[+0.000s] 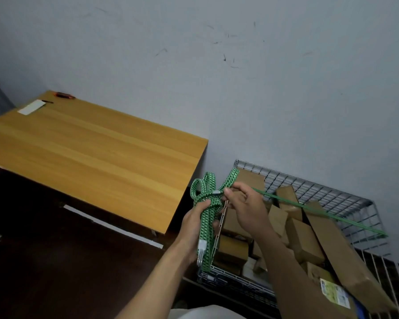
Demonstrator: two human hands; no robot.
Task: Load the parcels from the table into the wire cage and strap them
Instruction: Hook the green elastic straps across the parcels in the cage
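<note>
Above the wire cage corner, left hand grips the bunched green strap, right hand pinches it near a metal clip — parcels piled inside, second strap taut across — tabletop left.

Both bare forearms rise from the bottom edge and meet in the lower centre of the frame, the left slanting up to the right, the right slanting up to the left. The left grip has its fingers curled round a bunched strap. The right grip, just beside it and slightly higher, shows its back, thumb and forefinger pinching the strap's end.
</note>
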